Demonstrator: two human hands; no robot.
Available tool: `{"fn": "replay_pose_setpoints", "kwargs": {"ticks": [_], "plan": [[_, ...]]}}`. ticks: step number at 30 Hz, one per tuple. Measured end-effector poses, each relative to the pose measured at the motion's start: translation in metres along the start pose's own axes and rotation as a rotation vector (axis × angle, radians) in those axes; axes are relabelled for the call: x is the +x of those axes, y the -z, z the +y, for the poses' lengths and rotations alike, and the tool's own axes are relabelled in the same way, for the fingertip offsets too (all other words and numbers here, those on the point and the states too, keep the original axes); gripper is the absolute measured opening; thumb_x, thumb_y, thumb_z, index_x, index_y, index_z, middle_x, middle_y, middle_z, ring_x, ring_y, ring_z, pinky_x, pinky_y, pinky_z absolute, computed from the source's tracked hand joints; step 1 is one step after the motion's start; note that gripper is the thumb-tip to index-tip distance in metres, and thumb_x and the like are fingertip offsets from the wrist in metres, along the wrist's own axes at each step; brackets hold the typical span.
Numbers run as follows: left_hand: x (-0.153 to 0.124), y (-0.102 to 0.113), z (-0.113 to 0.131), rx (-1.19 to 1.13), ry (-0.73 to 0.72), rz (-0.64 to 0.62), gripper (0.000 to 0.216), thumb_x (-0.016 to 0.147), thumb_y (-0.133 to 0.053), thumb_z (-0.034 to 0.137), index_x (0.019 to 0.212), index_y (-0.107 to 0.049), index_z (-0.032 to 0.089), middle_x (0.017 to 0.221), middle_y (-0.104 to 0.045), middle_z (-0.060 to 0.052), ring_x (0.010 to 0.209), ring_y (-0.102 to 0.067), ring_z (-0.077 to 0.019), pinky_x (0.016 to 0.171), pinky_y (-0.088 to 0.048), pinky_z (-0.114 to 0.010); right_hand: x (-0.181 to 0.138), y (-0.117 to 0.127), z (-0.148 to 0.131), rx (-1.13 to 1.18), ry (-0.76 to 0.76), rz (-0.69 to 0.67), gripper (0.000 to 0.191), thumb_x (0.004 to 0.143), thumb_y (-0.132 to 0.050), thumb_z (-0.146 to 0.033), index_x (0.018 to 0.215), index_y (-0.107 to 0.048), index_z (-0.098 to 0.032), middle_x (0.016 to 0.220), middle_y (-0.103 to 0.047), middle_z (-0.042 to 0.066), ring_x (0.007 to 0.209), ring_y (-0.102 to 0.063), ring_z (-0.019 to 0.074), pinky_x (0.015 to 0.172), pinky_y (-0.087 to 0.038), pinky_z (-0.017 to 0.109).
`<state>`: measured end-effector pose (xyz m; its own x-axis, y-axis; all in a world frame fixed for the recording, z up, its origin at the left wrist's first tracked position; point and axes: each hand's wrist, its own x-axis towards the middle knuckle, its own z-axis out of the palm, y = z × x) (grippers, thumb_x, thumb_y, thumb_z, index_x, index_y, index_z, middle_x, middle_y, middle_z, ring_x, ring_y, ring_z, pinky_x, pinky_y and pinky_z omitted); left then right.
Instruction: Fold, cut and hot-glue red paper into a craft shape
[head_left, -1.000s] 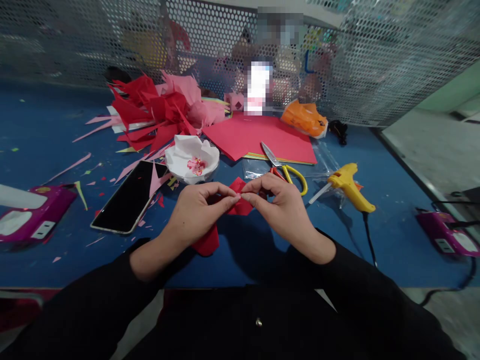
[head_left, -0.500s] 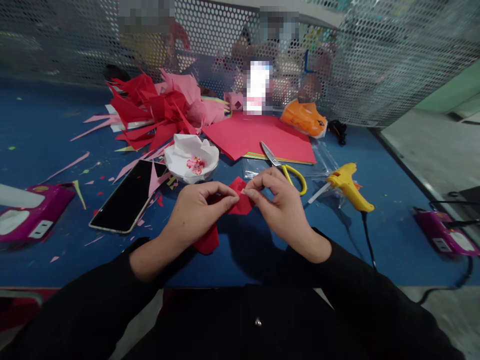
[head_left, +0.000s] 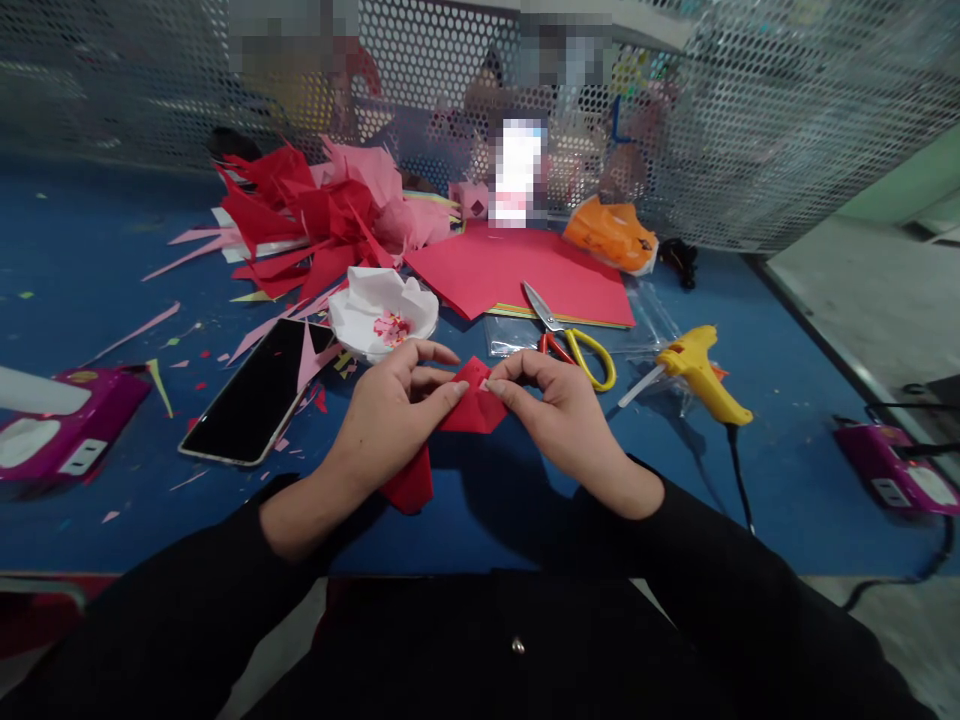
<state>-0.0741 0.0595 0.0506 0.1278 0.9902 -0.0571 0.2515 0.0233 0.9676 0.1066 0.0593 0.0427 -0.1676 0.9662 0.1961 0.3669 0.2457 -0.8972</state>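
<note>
Between my hands is a small folded piece of red paper (head_left: 474,408), raised over the blue table. My left hand (head_left: 395,412) pinches its left side with the thumb on top. From the right, my right hand (head_left: 545,408) grips the same paper with thumb and finger, and a tiny pale bit shows at its thumb tip. Another red paper piece (head_left: 411,485) lies below my left hand, partly covered by it. Just beyond my left hand stands a white paper bowl (head_left: 356,312) with red and pink scraps (head_left: 391,327) inside.
Scissors (head_left: 590,358) and a yellow glue gun (head_left: 697,375) lie to the right. A phone (head_left: 255,400) rests at left among paper scraps. Behind are red sheets (head_left: 525,265), a heap of cut paper (head_left: 315,210), an orange packet (head_left: 611,235) and a perforated metal screen (head_left: 427,60).
My left fingers have spread and shifted slightly left along the red paper, uncovering more of it. My right hand has dropped slightly, and the scissors' red handle now shows.
</note>
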Motion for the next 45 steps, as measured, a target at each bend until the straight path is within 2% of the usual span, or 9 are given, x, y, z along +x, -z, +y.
{"fn": "replay_pose_setpoints", "kwargs": {"ticks": [2, 6, 10, 17, 26, 45], "plan": [[0.001, 0.0, 0.0, -0.035, 0.016, -0.044, 0.029, 0.081, -0.07, 0.031, 0.106, -0.068, 0.018, 0.083, -0.076, -0.002, 0.073, -0.068, -0.0146, 0.068, -0.052, -0.025, -0.001, -0.001, 0.0, -0.009, 0.011, -0.008, 0.01, 0.088, -0.062, -0.018, 0.078, -0.063, -0.02, 0.076, -0.066, -0.002, 0.074, -0.06, 0.0138, 0.073, -0.045, 0.03], [0.002, 0.0, -0.002, -0.055, 0.036, -0.026, 0.021, 0.079, -0.072, 0.033, 0.093, -0.075, 0.017, 0.089, -0.078, -0.004, 0.08, -0.069, -0.0168, 0.072, -0.054, -0.026, -0.002, -0.004, 0.001, -0.013, 0.054, -0.005, 0.01, 0.089, -0.063, -0.017, 0.08, -0.063, -0.02, 0.08, -0.066, -0.001, 0.078, -0.061, 0.0143, 0.077, -0.046, 0.031], [0.002, 0.0, -0.005, -0.055, 0.069, -0.031, 0.02, 0.081, -0.072, 0.033, 0.094, -0.076, 0.018, 0.086, -0.078, -0.003, 0.076, -0.069, -0.0152, 0.067, -0.053, -0.024, -0.003, -0.007, 0.001, 0.032, 0.114, 0.036, 0.01, 0.087, -0.066, -0.016, 0.079, -0.063, -0.021, 0.086, -0.066, 0.0, 0.088, -0.062, 0.0156, 0.085, -0.047, 0.033], [0.001, 0.001, -0.007, -0.06, 0.056, -0.05, 0.018, 0.082, -0.073, 0.032, 0.093, -0.075, 0.018, 0.079, -0.078, -0.001, 0.067, -0.066, -0.0108, 0.062, -0.05, -0.019, -0.003, -0.012, 0.002, 0.089, 0.057, 0.09, 0.012, 0.085, -0.068, -0.018, 0.075, -0.063, -0.022, 0.081, -0.065, 0.0, 0.082, -0.061, 0.0162, 0.08, -0.048, 0.034], [-0.001, -0.001, -0.003, -0.022, 0.029, -0.031, 0.013, 0.081, -0.071, 0.026, 0.09, -0.076, 0.017, 0.074, -0.076, 0.0, 0.066, -0.067, -0.0111, 0.062, -0.052, -0.019, -0.003, -0.013, 0.005, -0.008, 0.152, 0.15, 0.013, 0.084, -0.07, -0.016, 0.075, -0.063, -0.023, 0.085, -0.065, 0.001, 0.089, -0.063, 0.0178, 0.086, -0.048, 0.037], [-0.002, -0.004, 0.0, 0.146, -0.088, 0.033, 0.012, 0.079, -0.07, 0.027, 0.086, -0.077, 0.019, 0.075, -0.077, -0.001, 0.065, -0.068, -0.0143, 0.064, -0.055, -0.023, -0.005, -0.016, 0.008, -0.027, 0.156, 0.137, 0.016, 0.085, -0.067, -0.014, 0.074, -0.059, -0.022, 0.082, -0.062, 0.0, 0.083, -0.061, 0.0155, 0.08, -0.049, 0.033]]}}
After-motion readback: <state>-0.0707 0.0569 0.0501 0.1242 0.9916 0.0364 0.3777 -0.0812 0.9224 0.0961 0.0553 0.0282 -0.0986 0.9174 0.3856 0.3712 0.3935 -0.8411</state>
